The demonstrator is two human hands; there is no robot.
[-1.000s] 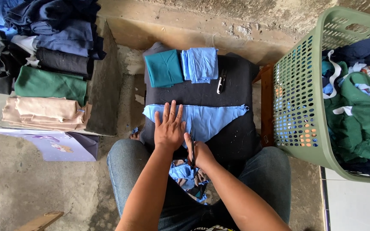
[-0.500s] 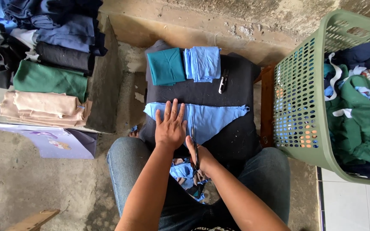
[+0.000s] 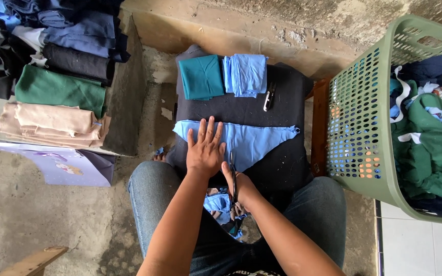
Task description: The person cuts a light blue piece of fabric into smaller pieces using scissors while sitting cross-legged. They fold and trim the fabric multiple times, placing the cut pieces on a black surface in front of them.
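Concrete floor, dark padded board (image 3: 282, 107) across the person's lap. Left hand (image 3: 205, 151) is lying flat, fingers spread, pinning light blue cloth (image 3: 254, 143) at mid-board. Right hand (image 3: 239, 186) is closed around scissors (image 3: 233, 176) at the cloth's near edge. Cutting step looks underway; next calls for steady snips while the cloth stays pinned.

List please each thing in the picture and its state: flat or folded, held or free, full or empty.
Left hand: flat, pressing the blue cloth.
Right hand: gripping the scissors.
Scissors: held, blades at the cloth's near edge; open or shut unclear.
Blue cloth: spread flat.
Teal cloth: folded.
Blue pile: folded, stacked.
Small tool: lying free.
Basket: full of clothes.
Shelf clothes: folded, stacked.
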